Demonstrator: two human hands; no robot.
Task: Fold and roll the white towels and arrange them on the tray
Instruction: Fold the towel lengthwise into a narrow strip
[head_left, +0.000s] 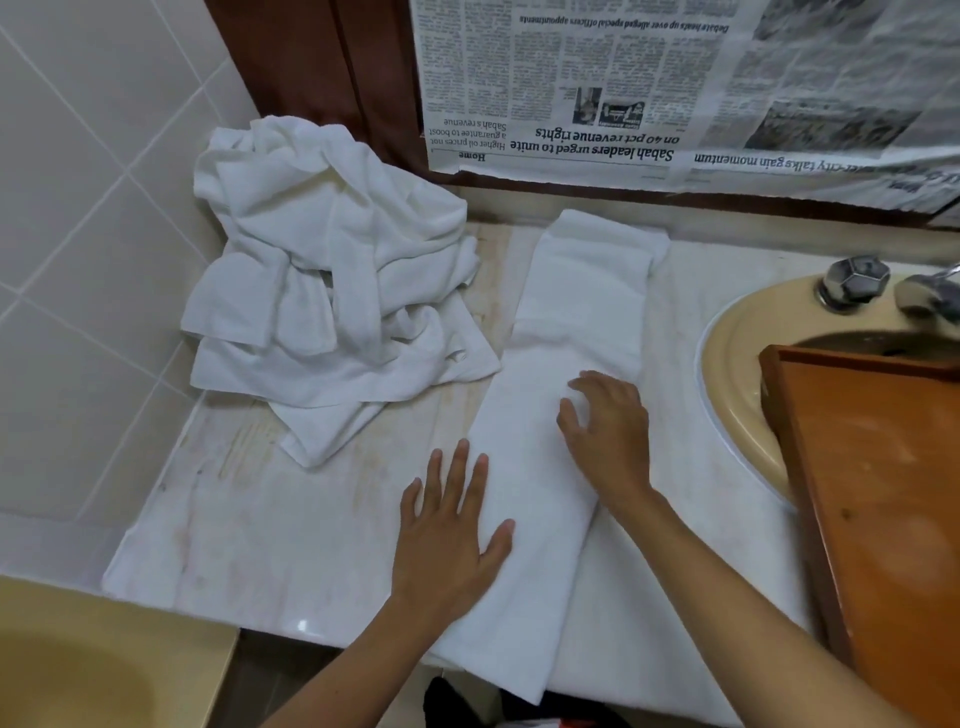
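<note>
A white towel, folded into a long narrow strip, lies lengthwise down the marble counter from the back wall to the front edge. My left hand rests flat on its near left part, fingers spread. My right hand presses on the strip's middle with fingers slightly curled; neither hand grips anything. A crumpled pile of white towels sits at the back left of the counter. The brown wooden tray lies over the sink at the right and holds nothing that I can see.
The marble counter meets a tiled wall on the left. A beige sink with a metal tap is at the right. Newspaper covers the wall behind. Another beige basin shows at bottom left.
</note>
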